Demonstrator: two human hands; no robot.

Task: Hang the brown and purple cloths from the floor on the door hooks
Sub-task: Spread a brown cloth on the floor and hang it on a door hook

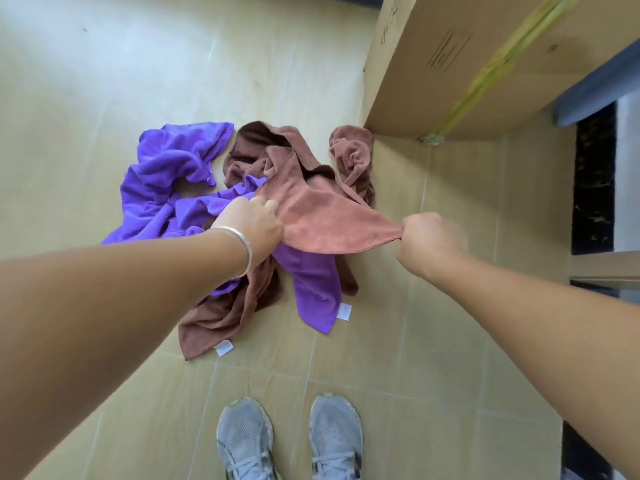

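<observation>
A heap of brown and purple cloths lies on the beige tiled floor. One brown cloth (322,220) is stretched flat above the heap between both hands. My left hand (254,225), with a silver bangle on the wrist, pinches its left edge. My right hand (427,242) grips its right corner in a fist. A purple cloth (166,168) lies crumpled at the left, and more purple fabric (311,289) runs under the lifted brown one. Another brown cloth (228,317) trails toward my feet. No door or hooks show in this view.
A large cardboard box (450,64) with yellow tape stands at the upper right, close to the heap. A dark grey edge and a black strip (592,181) run along the right side. My grey sneakers (291,441) stand just below the cloths.
</observation>
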